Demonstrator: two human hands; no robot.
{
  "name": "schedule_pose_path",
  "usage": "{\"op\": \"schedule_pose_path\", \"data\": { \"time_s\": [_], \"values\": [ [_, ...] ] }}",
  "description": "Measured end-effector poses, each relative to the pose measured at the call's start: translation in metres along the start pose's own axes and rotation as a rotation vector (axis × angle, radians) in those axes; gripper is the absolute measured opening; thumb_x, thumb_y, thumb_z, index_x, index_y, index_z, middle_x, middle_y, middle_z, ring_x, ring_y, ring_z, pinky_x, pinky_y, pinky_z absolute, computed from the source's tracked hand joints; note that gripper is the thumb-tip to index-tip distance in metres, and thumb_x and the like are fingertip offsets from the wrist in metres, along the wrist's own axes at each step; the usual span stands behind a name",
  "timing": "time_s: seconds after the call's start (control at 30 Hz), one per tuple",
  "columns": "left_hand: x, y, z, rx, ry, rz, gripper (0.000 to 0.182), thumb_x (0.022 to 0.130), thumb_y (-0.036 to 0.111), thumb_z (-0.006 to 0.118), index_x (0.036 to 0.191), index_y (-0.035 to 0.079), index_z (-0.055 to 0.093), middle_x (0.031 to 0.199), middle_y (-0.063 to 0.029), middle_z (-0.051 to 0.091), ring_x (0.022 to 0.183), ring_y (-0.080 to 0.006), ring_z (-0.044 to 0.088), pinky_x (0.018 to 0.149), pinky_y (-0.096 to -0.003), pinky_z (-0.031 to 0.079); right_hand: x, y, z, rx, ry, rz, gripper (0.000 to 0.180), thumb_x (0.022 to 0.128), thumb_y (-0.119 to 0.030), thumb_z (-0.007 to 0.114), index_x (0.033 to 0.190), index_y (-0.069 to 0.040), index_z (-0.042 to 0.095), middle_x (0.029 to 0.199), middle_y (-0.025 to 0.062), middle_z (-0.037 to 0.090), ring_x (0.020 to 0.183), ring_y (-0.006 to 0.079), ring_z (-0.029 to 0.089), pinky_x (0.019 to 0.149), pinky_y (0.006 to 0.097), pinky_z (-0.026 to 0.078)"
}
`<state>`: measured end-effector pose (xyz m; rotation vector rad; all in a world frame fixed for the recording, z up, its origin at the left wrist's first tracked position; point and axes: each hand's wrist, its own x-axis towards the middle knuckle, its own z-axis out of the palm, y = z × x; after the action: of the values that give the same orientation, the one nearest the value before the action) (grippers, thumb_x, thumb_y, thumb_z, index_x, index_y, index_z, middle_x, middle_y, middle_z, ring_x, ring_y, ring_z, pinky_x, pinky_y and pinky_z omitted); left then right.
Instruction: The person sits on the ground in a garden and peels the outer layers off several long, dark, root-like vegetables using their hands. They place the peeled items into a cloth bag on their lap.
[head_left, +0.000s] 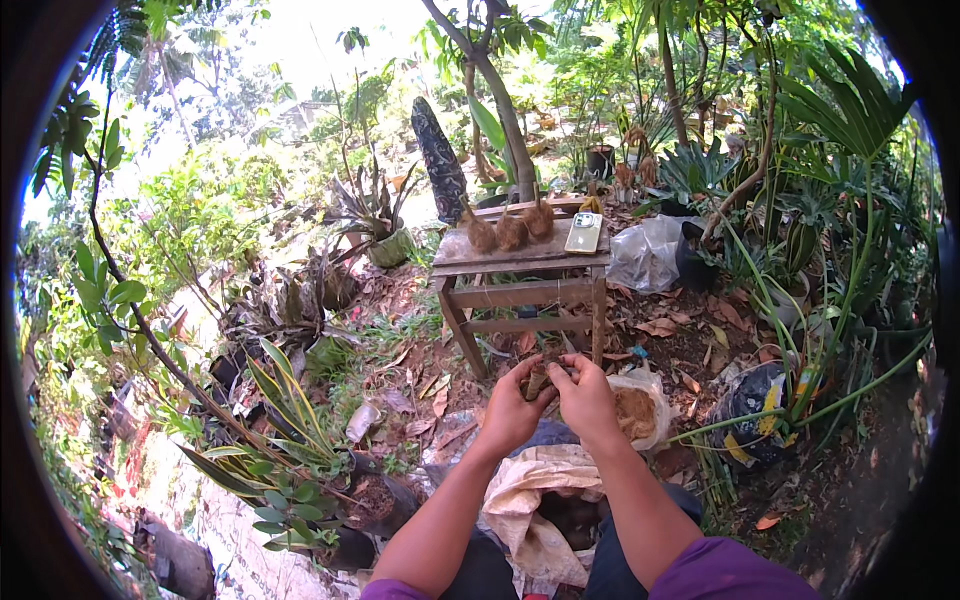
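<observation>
My left hand (514, 409) grips a short brownish stem-like piece (537, 382) between its fingers. Close beside it, my right hand (585, 397) has its thumb and fingers at the top of the same piece; whether it pinches the piece cannot be told. Below my wrists, an open woven sack (529, 480) with dark contents lies between my legs. A plastic bag of brown fibre (636, 412) stands just right of my right hand. Beyond my hands, several fibre-wrapped brown balls (511, 233) with stems rest on a small wooden table (517, 264).
A phone (583, 232) lies on the table's right side. Behind the table's left edge stands a dark patterned upright object (439, 161). Clear plastic bags (646, 255) lie to its right. Potted snake plants (292, 409) stand at left, and a black-and-yellow bag (757, 416) at right.
</observation>
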<state>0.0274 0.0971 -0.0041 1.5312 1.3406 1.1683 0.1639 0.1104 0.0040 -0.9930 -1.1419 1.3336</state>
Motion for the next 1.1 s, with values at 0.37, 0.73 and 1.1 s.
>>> {"op": "schedule_pose_path", "data": {
  "time_s": [0.37,0.73,1.1],
  "values": [
    [0.000,0.010,-0.010,0.028,-0.033,-0.030,0.032,0.099,0.008,0.067,0.128,-0.005,0.066,0.112,-0.0107,0.074,0.101,-0.0147,0.068,0.088,-0.0301,0.055,0.011,0.016,-0.005,0.133,0.026,0.072,0.030,0.099,-0.016,0.067,0.118,0.007,0.063,0.102,0.0108,0.072,0.088,0.0138,0.068,0.074,0.0289,0.053],
    [-0.002,0.014,-0.016,-0.570,0.044,-0.192,0.028,0.107,0.014,0.056,0.129,-0.002,0.064,0.123,-0.0108,0.068,0.107,-0.0140,0.065,0.095,-0.0281,0.055,0.010,0.013,-0.007,-0.098,-0.033,-0.116,0.024,0.092,-0.007,0.069,0.114,0.004,0.068,0.102,0.0127,0.073,0.092,0.0181,0.069,0.081,0.0326,0.054],
    [0.008,-0.012,-0.023,-0.902,0.116,-0.383,0.024,0.108,0.019,0.054,0.124,0.004,0.064,0.112,-0.0043,0.069,0.106,-0.0165,0.064,0.096,-0.0319,0.050,-0.006,0.000,0.005,-0.456,-0.030,-0.311,0.029,0.087,-0.006,0.073,0.115,0.002,0.071,0.103,0.0130,0.072,0.088,0.0211,0.068,0.083,0.0338,0.055]
  ]
}}
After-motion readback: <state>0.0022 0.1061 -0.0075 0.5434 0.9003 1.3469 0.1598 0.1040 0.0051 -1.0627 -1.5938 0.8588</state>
